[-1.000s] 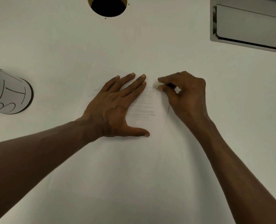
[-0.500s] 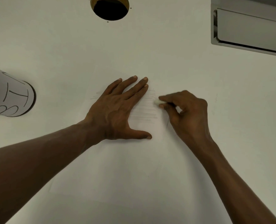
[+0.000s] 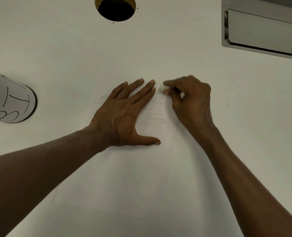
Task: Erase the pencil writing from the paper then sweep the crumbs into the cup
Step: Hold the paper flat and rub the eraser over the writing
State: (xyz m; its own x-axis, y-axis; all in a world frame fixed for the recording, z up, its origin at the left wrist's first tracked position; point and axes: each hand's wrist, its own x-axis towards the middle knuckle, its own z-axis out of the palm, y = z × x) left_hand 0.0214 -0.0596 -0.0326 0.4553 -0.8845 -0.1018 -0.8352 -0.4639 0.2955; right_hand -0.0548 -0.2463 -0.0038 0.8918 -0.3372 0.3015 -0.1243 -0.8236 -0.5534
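Both hands are down on the white sheet of paper (image 3: 141, 177) that lies flat on the white tabletop (image 3: 64, 53). Farthest left, at the frame's edge, stands a white paper cup (image 3: 13, 103) with black hand-drawn lettering on its side, well apart from the sheet. Moving right, the left hand (image 3: 124, 113) lies palm down on the upper part of the paper, its fingers straight and slightly spread, the thumb stretched out to the side, pressing the sheet flat. Faint grey pencil lines (image 3: 153, 117) show on the paper in the gap between the two hands, and a few more peek out beyond the left hand's outer edge. Just beside the left fingertips, the right hand (image 3: 191, 101) pinches a small white eraser (image 3: 161, 88) between thumb and curled fingers, its tip down on the paper at the top of the pencil lines; the hand looks a little blurred. Behind the hands, near the table's far edge, there is a round dark hole (image 3: 116, 9) with a yellowish rim. At the far right corner sits a grey metal recessed panel (image 3: 265, 29).
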